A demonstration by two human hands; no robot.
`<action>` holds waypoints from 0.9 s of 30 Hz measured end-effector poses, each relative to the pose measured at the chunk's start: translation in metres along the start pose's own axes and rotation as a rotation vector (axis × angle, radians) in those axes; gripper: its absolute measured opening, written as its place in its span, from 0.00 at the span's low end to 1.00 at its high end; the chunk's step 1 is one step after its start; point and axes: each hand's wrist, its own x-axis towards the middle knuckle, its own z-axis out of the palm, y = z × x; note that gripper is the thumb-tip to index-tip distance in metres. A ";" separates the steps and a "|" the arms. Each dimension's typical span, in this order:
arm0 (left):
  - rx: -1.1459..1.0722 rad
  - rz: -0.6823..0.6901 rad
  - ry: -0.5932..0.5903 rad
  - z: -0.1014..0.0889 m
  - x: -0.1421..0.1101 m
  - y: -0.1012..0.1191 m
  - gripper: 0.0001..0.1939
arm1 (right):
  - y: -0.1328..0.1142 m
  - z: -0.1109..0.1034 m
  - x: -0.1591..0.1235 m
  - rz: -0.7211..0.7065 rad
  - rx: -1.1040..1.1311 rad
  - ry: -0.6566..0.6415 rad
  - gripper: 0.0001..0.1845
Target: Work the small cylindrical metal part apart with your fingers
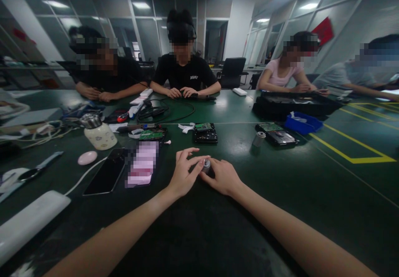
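Between my hands a small silvery metal cylinder [206,167] stands upright on the green table, its top end showing. My right hand [223,177] is closed around its right side, thumb low in front and fingers behind. From the left, the thumb and index finger of my left hand [183,172] pinch at its top edge, while the other fingers are raised and bent. The fingers hide part of the cylinder's sides. A similar metal cylinder [258,139] stands apart, farther right. Beyond my hands lies a hard drive [205,134] with a green circuit board and a white ribbon.
Two phones [107,172] [143,164], a pink oval case [87,157] and a cream flask [99,135] stand left, beside a white power strip [34,223]. At right are another opened drive [277,134], a blue bin [304,123] and a black tray [296,105]. Several people sit opposite.
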 end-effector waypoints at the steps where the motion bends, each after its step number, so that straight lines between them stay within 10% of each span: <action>1: 0.004 -0.001 -0.003 0.000 0.000 0.000 0.12 | 0.000 0.000 0.000 -0.002 0.000 0.000 0.20; 16: 0.328 -0.418 0.156 -0.002 0.001 -0.019 0.07 | -0.005 -0.007 0.000 0.003 -0.023 0.006 0.21; 27: 0.229 -0.282 0.173 -0.003 0.005 -0.016 0.08 | -0.005 -0.008 0.000 0.002 -0.017 0.008 0.20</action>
